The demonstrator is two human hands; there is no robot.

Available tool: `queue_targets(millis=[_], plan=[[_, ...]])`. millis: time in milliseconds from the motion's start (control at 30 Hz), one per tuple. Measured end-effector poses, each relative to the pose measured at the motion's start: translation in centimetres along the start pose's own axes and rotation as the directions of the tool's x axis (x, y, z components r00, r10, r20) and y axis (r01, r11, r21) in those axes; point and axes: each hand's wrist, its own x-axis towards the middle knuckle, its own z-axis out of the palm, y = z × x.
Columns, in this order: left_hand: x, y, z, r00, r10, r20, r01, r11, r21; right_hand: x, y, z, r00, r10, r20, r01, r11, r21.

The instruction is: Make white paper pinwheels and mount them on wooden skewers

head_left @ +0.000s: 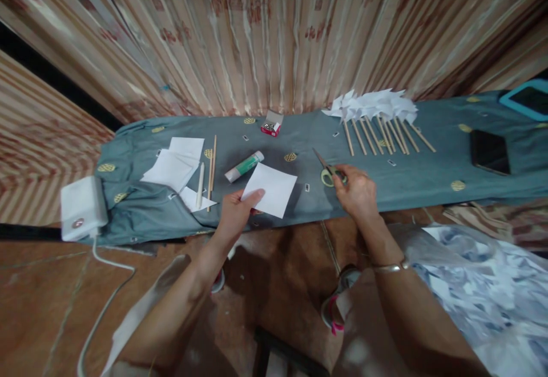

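Observation:
My left hand (240,208) pinches the near-left edge of a square white paper sheet (274,188), thumb on top. To the right, my right hand (356,189) has its fingers on the green handles of a pair of scissors (327,172), whose blades point away and to the left over the cloth. Just beyond the paper lies a glue stick (245,166) with a green and white label. Left of it are thin wooden sticks (212,165), a white pen-like tool (200,185) and a stack of white paper squares (173,165).
White paper pinwheels (374,107) on sticks lie in a row at the back right. A small open red box (271,124) holds metal bits. A phone (490,152) and a blue-edged tablet (526,100) lie far right, a white corded box (83,208) far left. A bag of paper scraps (483,285) stands below.

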Motion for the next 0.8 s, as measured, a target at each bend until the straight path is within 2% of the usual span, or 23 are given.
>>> queue_targets(millis=[133, 267, 467, 533, 600, 633, 667, 733, 800], plan=[[0.2, 0.0, 0.5, 1.000, 0.009, -0.002, -0.009, 1.000, -0.004, 0.8, -0.3, -0.4, 0.984, 0.034, 0.177, 0.018, 0.959, -0.284], [0.5, -0.1, 0.8, 0.999, 0.051, -0.014, -0.051, 0.999, -0.005, 1.4, -1.8, -1.0, 0.952, 0.116, 0.282, -0.005, 0.929, -0.369], [1.7, -0.6, 0.6, 0.989, 0.148, -0.026, -0.147, 0.989, 0.014, 1.8, -1.9, -1.1, 0.927, 0.164, 0.338, -0.032, 0.932, -0.362], [2.0, -0.5, 0.6, 0.985, 0.166, -0.038, -0.166, 0.986, 0.017, 1.8, -1.7, -1.1, 0.928, 0.208, 0.310, -0.115, 0.950, -0.292], [2.1, -0.2, 0.7, 0.983, 0.175, -0.056, -0.174, 0.985, 0.017, 1.7, -1.5, -1.0, 0.907, 0.303, 0.291, -0.292, 0.953, -0.080], [2.2, 0.0, 0.7, 0.983, 0.174, -0.063, -0.173, 0.985, 0.011, 1.6, -1.5, -0.9, 0.881, 0.357, 0.311, -0.399, 0.914, 0.080], [2.2, 0.2, 0.8, 0.983, 0.170, -0.067, -0.170, 0.985, 0.003, 1.4, -1.5, -0.8, 0.845, 0.398, 0.357, -0.497, 0.831, 0.250], [2.3, 0.7, 0.8, 0.985, 0.160, -0.070, -0.162, 0.987, -0.019, 0.7, -1.8, -0.6, 0.774, 0.404, 0.487, -0.630, 0.569, 0.528], [2.5, 0.9, 0.9, 0.985, 0.153, -0.078, -0.157, 0.987, -0.045, -0.3, -2.4, -0.3, 0.733, 0.346, 0.586, -0.680, 0.327, 0.657]])
